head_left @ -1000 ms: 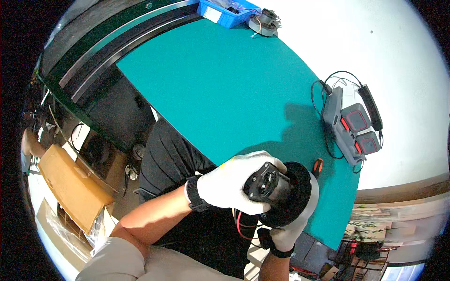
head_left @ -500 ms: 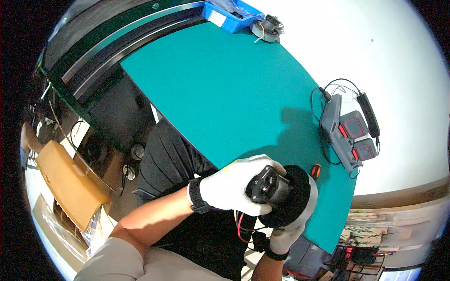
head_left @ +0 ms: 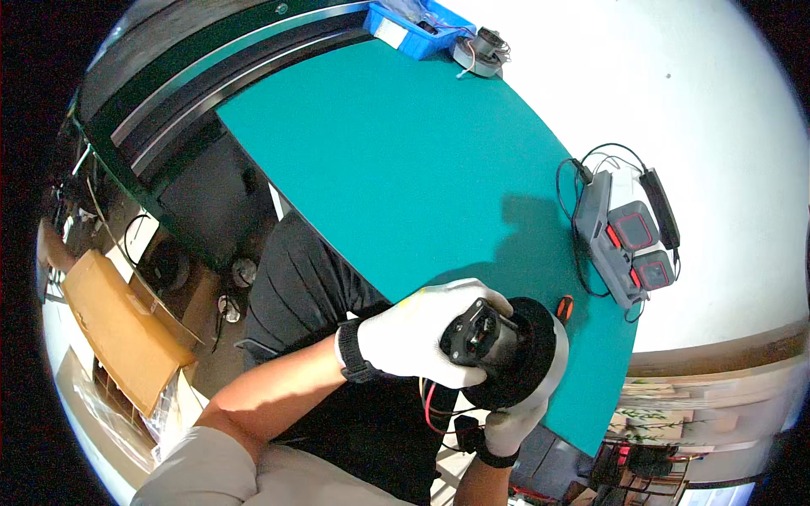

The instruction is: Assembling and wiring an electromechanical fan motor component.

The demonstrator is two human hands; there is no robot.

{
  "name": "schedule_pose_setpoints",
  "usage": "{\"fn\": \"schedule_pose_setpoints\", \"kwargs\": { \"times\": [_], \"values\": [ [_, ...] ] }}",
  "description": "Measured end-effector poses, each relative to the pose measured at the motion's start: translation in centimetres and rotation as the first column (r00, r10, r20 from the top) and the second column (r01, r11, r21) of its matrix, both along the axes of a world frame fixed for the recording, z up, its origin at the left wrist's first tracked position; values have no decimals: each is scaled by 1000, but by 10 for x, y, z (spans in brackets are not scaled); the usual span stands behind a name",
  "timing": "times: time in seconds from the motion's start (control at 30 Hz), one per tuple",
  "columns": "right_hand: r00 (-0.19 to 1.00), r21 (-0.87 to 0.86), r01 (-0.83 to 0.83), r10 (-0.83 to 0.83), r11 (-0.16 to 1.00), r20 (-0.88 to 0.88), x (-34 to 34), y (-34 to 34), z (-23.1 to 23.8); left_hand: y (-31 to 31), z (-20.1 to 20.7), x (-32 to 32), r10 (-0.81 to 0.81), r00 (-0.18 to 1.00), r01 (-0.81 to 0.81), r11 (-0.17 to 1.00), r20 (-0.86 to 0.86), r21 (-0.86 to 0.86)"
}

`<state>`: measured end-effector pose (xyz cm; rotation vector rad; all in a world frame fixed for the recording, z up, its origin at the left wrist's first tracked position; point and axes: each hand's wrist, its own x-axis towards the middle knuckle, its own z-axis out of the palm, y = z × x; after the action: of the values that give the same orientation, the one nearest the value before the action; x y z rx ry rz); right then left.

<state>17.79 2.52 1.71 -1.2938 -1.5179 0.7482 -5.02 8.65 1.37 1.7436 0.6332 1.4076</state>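
My left hand (head_left: 422,334), in a white glove, is closed round the narrow upper part of a black round motor-like unit (head_left: 527,358) with a broad base and a pale rim. My right hand (head_left: 508,428), also gloved, grips the unit's lower edge from below; most of its fingers are hidden behind it. Red and black wires (head_left: 429,409) hang down on the near side. Just beyond the unit, a small orange-and-black tool handle (head_left: 564,308) lies on the green table mat (head_left: 396,152).
A grey charging dock (head_left: 607,244) with two square packs and a looped black cable stands at the mat's right. At the far end are a blue bin (head_left: 409,35) and a grey-black motor unit (head_left: 481,55). An opened cardboard box (head_left: 122,325) sits low on the left.
Both hands still hold the unit in nearly the same pose. It sits very slightly further left in view, as do the dock and the tool handle.
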Motion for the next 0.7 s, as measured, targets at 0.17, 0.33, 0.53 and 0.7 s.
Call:
{"fn": "schedule_pose_setpoints", "kwargs": {
  "times": [0.17, 0.33, 0.53, 0.7],
  "values": [
    [987, -27, 9, -13, 1000, -159, 4, -7, -8, -1, -2, 2, -16, 999, 18, 997, 27, -74],
    [946, 174, -139, 182, 975, -267, 5, -11, -15, -1, -4, 2, -10, 999, 12, 999, 46, -49],
    [997, -15, -35, 36, 999, 63, 8, 0, -4, -1, -5, 3, -16, 999, 19, 998, 51, -53],
    [971, -26, -11, 17, 1000, 240, 12, 5, 0, -1, -2, 0, -15, 1000, 15, 1000, 4, -21]
  ]
}}
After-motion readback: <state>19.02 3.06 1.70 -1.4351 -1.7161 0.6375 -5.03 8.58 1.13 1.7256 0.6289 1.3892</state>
